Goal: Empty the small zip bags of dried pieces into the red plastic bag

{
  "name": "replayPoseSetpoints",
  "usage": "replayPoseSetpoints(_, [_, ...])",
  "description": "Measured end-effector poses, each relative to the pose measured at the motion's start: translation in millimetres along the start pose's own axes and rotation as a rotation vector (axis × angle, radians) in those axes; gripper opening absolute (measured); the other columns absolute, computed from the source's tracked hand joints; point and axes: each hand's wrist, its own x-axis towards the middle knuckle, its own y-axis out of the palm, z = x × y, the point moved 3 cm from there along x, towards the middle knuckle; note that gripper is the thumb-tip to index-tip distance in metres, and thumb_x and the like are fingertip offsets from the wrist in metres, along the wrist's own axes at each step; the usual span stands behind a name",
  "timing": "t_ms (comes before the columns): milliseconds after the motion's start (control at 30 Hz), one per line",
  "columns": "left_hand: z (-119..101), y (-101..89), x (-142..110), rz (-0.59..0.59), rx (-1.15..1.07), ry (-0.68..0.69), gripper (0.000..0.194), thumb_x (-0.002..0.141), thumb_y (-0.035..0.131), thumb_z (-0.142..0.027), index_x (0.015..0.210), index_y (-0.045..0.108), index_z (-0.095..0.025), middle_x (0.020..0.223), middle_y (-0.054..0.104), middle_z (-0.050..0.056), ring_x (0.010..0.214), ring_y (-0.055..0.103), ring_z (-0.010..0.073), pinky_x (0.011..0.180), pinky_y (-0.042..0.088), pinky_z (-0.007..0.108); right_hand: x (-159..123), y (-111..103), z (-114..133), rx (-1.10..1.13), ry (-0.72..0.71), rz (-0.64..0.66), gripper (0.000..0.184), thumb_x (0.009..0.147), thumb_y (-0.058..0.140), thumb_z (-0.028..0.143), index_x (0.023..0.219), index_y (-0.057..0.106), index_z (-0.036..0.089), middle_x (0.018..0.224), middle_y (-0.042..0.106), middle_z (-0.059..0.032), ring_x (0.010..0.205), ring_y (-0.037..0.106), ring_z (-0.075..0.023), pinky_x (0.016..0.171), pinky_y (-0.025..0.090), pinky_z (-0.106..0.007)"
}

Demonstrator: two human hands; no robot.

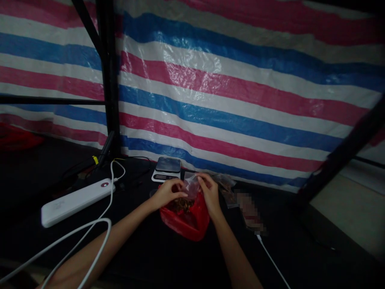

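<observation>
My left hand [168,193] and my right hand [209,193] both pinch a small clear plastic bag [192,185], holding it between them over a red plastic bag [188,222] on the dark table. The red bag lies open, with dark brown bits [183,204] showing inside. Fingers of both hands are curled closed on the clear bag's edges. Just behind the hands stands a small white digital scale [167,169] with a dark top.
A white power bank [75,202] lies at the left with a white cable [90,228] running toward me. More small clear bags [226,185] lie right of the hands. A black metal post [107,80] and a striped tarp [240,100] stand behind.
</observation>
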Motion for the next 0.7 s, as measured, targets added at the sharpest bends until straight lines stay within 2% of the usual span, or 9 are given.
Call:
replayPoseSetpoints(100, [5, -0.8, 1, -0.076, -0.006, -0.070, 0.027, 0.072, 0.057, -0.040, 0.070, 0.059, -0.014, 0.065, 0.060, 0.000, 0.061, 0.053, 0.0123, 0.059, 0.038, 0.022, -3, 4, -2, -0.022, -0.014, -0.046, 0.027, 0.075, 0.049, 0.038, 0.085, 0.063, 0.017, 0.094, 0.062, -0.0070, 0.070, 0.057, -0.0160, 0.043, 0.042, -0.021])
replayPoseSetpoints(233, [12, -2.6, 2, -0.150, 0.017, -0.098, 0.029, 0.070, 0.059, -0.041, 0.064, 0.060, -0.013, 0.060, 0.060, 0.000, 0.058, 0.053, 0.0121, 0.057, 0.037, 0.021, -3, 0, -8, -0.068, -0.014, -0.116, 0.029, 0.076, 0.048, 0.039, 0.086, 0.063, 0.016, 0.094, 0.063, -0.0079, 0.080, 0.058, -0.0191, 0.052, 0.045, -0.024])
replayPoseSetpoints(467, [14, -2.1, 0, -0.111, 0.094, -0.036, 0.026, 0.072, 0.058, -0.039, 0.066, 0.062, -0.014, 0.064, 0.062, 0.000, 0.062, 0.055, 0.0129, 0.060, 0.038, 0.022, -7, 7, 7, -0.233, -0.174, -0.099, 0.032, 0.071, 0.058, 0.034, 0.101, 0.057, 0.020, 0.106, 0.059, -0.0056, 0.091, 0.055, -0.0186, 0.074, 0.043, -0.029])
replayPoseSetpoints(567, [13, -3.0, 0, -0.090, 0.157, -0.019, 0.024, 0.073, 0.057, -0.037, 0.066, 0.063, -0.015, 0.065, 0.063, 0.001, 0.063, 0.056, 0.0133, 0.061, 0.038, 0.022, -9, 9, 15, -0.299, -0.251, -0.030, 0.020, 0.070, 0.060, 0.030, 0.087, 0.063, 0.021, 0.094, 0.064, -0.0039, 0.090, 0.056, -0.0194, 0.080, 0.041, -0.031])
replayPoseSetpoints(633, [10, -3.5, 0, -0.059, 0.173, 0.006, 0.021, 0.072, 0.059, -0.036, 0.067, 0.065, -0.017, 0.068, 0.064, 0.001, 0.066, 0.057, 0.0138, 0.064, 0.038, 0.022, -9, 8, 15, -0.309, -0.241, -0.018, 0.012, 0.070, 0.059, 0.030, 0.076, 0.065, 0.021, 0.081, 0.066, -0.0030, 0.080, 0.058, -0.0190, 0.077, 0.042, -0.031])
replayPoseSetpoints(700, [7, -4.7, -1, -0.049, 0.153, 0.019, 0.019, 0.071, 0.061, -0.036, 0.068, 0.066, -0.017, 0.070, 0.066, 0.001, 0.067, 0.058, 0.0140, 0.065, 0.039, 0.022, -6, 4, 11, -0.266, -0.194, -0.048, 0.012, 0.070, 0.059, 0.031, 0.070, 0.065, 0.020, 0.073, 0.066, -0.0024, 0.073, 0.059, -0.0185, 0.072, 0.043, -0.030])
